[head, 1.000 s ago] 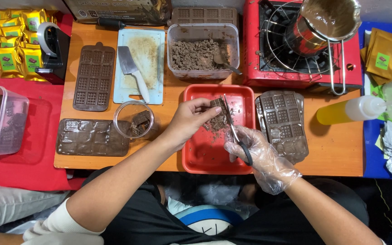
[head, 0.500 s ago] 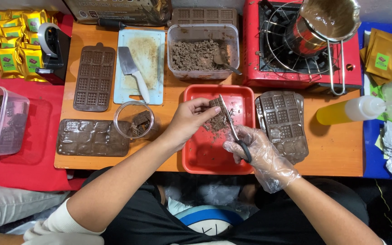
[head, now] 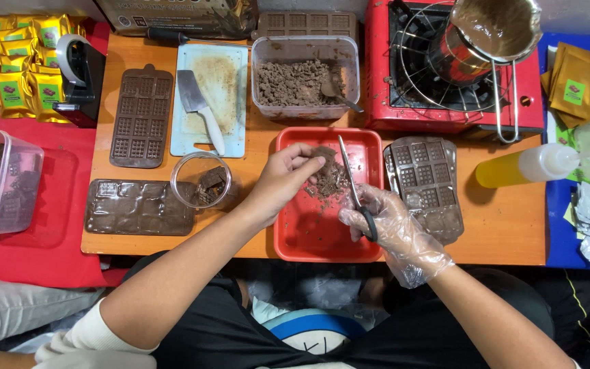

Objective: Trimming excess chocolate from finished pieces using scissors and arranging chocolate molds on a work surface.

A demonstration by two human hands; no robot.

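My bare left hand pinches a brown chocolate piece over a red tray. My right hand, in a clear plastic glove, grips black-handled scissors whose blades point up beside that piece. Chopped chocolate bits lie heaped in the tray under both hands.
A clear tub of chocolate crumbs, a cutting board with a cleaver, brown moulds, a filled mould, a small round cup, a red stove with a pot, a yellow squeeze bottle and gold packets surround the tray.
Both hands stay over the red tray; the scissors have shifted slightly and the left hand has turned the chocolate piece a little.
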